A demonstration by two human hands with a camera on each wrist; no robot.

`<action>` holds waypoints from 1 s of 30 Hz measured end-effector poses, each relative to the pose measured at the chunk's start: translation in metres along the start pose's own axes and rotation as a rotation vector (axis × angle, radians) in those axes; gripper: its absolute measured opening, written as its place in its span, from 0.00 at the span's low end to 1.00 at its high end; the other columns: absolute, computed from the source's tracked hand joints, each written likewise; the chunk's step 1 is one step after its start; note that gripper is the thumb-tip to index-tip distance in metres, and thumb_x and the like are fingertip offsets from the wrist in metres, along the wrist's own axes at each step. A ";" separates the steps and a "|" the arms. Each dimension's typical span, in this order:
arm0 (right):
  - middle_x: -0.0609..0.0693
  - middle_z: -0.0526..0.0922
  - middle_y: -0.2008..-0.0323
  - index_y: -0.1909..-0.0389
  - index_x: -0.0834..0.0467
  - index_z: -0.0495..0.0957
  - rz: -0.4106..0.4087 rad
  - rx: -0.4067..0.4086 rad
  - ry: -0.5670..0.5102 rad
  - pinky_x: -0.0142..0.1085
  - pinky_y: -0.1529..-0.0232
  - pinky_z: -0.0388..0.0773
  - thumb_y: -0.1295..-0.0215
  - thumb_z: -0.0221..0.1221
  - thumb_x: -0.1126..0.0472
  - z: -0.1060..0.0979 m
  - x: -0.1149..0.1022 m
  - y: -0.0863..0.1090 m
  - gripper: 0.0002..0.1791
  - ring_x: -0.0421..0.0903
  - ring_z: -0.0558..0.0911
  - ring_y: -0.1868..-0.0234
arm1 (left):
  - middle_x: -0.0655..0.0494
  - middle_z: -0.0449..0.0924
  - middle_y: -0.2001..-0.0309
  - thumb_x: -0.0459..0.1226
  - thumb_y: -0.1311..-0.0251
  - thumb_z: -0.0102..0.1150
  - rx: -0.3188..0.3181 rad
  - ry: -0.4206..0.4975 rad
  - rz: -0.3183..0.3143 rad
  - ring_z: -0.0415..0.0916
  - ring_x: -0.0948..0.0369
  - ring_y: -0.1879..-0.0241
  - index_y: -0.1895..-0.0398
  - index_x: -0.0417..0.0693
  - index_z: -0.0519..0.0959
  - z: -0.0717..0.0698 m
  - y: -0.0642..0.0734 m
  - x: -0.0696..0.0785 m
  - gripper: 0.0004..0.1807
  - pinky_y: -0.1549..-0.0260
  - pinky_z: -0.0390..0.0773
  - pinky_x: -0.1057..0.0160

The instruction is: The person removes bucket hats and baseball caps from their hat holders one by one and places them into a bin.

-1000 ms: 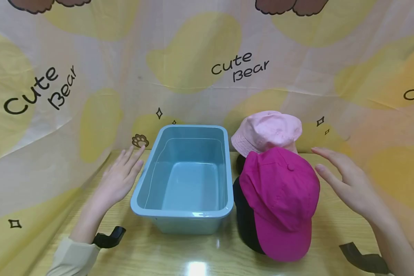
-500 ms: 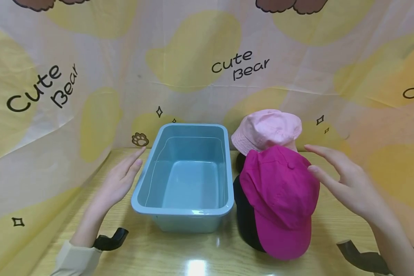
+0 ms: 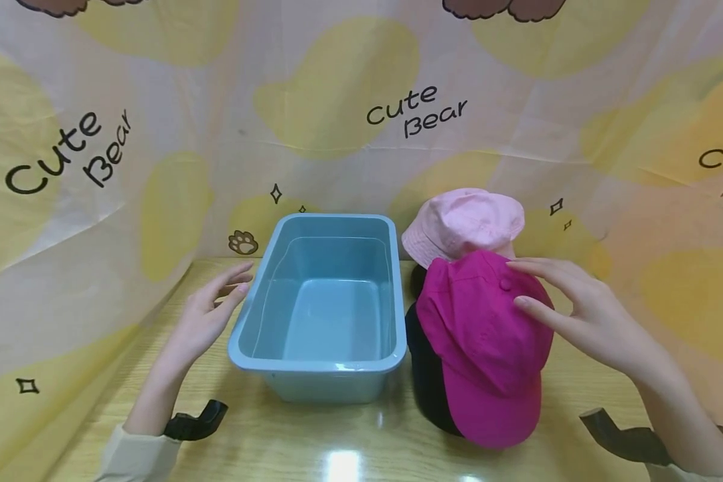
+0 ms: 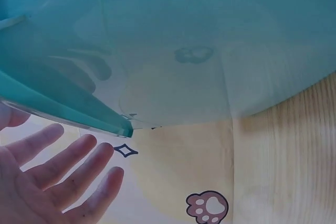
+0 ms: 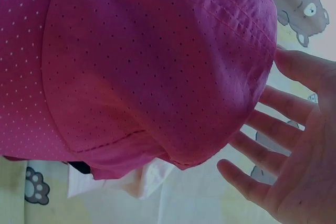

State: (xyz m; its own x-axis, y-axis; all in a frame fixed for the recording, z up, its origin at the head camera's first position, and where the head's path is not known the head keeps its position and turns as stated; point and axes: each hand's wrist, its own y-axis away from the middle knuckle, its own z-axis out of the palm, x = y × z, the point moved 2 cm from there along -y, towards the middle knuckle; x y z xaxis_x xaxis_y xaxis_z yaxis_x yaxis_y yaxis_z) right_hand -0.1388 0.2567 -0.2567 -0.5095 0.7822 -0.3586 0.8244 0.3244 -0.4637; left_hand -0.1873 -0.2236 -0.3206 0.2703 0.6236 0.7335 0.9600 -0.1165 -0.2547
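A magenta baseball cap (image 3: 488, 348) rests on top of a black hat or cap (image 3: 430, 381), its brim toward the near edge. Over its right side hovers my right hand (image 3: 596, 318), fingers loosely extended; in the right wrist view the fingertips (image 5: 278, 100) lie along the cap's crown (image 5: 152, 72), and I cannot tell if they touch. Behind it is a pink bucket hat (image 3: 466, 224). My left hand (image 3: 207, 314) is beside the left rim of a blue plastic basin (image 3: 331, 367); the left wrist view shows its relaxed fingers (image 4: 73, 182) near the rim, holding nothing.
The wooden table (image 3: 289, 442) carries the basin in the middle and the hats to its right. A printed cloth (image 3: 331, 87) hangs behind and along the left side. A black strap piece (image 3: 197, 422) sticks out from the left wrist, another (image 3: 626, 438) from the right.
My right hand has moved left, from beside the magenta cap to over its right side. The left hand's fingers have bent slightly near the basin. The hats and basin stay put.
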 end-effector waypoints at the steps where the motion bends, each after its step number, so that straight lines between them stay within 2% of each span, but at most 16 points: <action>1: 0.43 0.77 0.42 0.39 0.39 0.73 -0.013 0.005 -0.003 0.12 0.46 0.54 0.44 0.68 0.60 0.001 0.001 -0.001 0.31 0.22 0.63 0.40 | 0.42 0.74 0.38 0.47 0.27 0.43 0.002 0.006 -0.003 0.72 0.45 0.40 0.31 0.53 0.65 0.000 0.000 -0.001 0.24 0.45 0.74 0.46; 4: 0.43 0.79 0.43 0.40 0.41 0.75 -0.042 0.017 -0.015 0.13 0.44 0.54 0.47 0.69 0.63 0.003 0.001 -0.004 0.32 0.22 0.65 0.41 | 0.43 0.74 0.39 0.46 0.27 0.43 0.000 0.020 -0.012 0.75 0.49 0.45 0.31 0.52 0.66 0.002 0.000 -0.003 0.24 0.50 0.79 0.59; 7: 0.43 0.80 0.45 0.41 0.42 0.76 -0.063 0.023 -0.010 0.14 0.44 0.54 0.48 0.70 0.63 0.005 0.002 -0.006 0.32 0.23 0.66 0.41 | 0.44 0.74 0.39 0.46 0.27 0.44 -0.006 0.047 -0.023 0.77 0.63 0.50 0.32 0.53 0.67 0.003 0.000 -0.005 0.23 0.57 0.79 0.73; 11: 0.43 0.81 0.46 0.42 0.42 0.76 -0.082 0.025 0.014 0.15 0.44 0.56 0.50 0.71 0.63 0.006 0.003 -0.008 0.33 0.27 0.69 0.42 | 0.43 0.74 0.39 0.45 0.28 0.45 -0.004 0.104 -0.021 0.74 0.79 0.57 0.32 0.50 0.68 0.005 0.001 -0.008 0.23 0.60 0.79 0.74; 16: 0.43 0.81 0.46 0.43 0.43 0.77 -0.112 0.036 0.037 0.14 0.43 0.55 0.53 0.73 0.64 0.008 0.002 -0.011 0.34 0.30 0.70 0.43 | 0.43 0.75 0.40 0.44 0.28 0.46 -0.014 0.179 -0.040 0.76 0.77 0.59 0.34 0.46 0.69 0.007 0.003 -0.013 0.23 0.61 0.80 0.73; 18: 0.43 0.81 0.47 0.43 0.43 0.78 -0.126 0.039 0.038 0.13 0.42 0.55 0.54 0.73 0.65 0.009 0.002 -0.012 0.34 0.31 0.71 0.43 | 0.49 0.77 0.43 0.44 0.28 0.47 -0.014 0.207 -0.054 0.77 0.75 0.59 0.34 0.45 0.69 0.008 0.005 -0.016 0.24 0.61 0.80 0.72; 22: 0.41 0.82 0.50 0.45 0.44 0.78 -0.151 0.051 0.039 0.12 0.44 0.57 0.55 0.73 0.66 0.010 0.002 -0.013 0.33 0.29 0.71 0.45 | 0.67 0.78 0.50 0.44 0.29 0.48 -0.011 0.294 -0.068 0.78 0.72 0.60 0.34 0.42 0.69 0.008 0.007 -0.019 0.24 0.62 0.80 0.71; 24: 0.41 0.83 0.52 0.46 0.45 0.79 -0.163 0.059 0.040 0.12 0.45 0.58 0.56 0.73 0.67 0.010 0.001 -0.014 0.33 0.28 0.71 0.47 | 0.71 0.77 0.51 0.43 0.29 0.48 -0.016 0.348 -0.074 0.79 0.71 0.59 0.34 0.41 0.68 0.007 0.008 -0.021 0.24 0.61 0.80 0.71; 30: 0.42 0.84 0.54 0.48 0.47 0.81 -0.188 0.072 0.057 0.13 0.47 0.60 0.59 0.74 0.69 0.010 0.001 -0.014 0.32 0.27 0.72 0.49 | 0.68 0.77 0.49 0.41 0.30 0.51 -0.045 0.528 -0.117 0.79 0.71 0.57 0.35 0.39 0.68 0.007 0.009 -0.024 0.24 0.58 0.80 0.73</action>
State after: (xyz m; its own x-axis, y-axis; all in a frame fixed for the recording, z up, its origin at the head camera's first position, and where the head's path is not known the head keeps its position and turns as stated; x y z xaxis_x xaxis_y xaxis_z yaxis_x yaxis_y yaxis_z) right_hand -0.1538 0.2478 -0.2588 -0.6364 0.7410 -0.2143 0.6951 0.4305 -0.5757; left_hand -0.1855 -0.2341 -0.3444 0.1500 0.1625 0.9752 0.9850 -0.1095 -0.1332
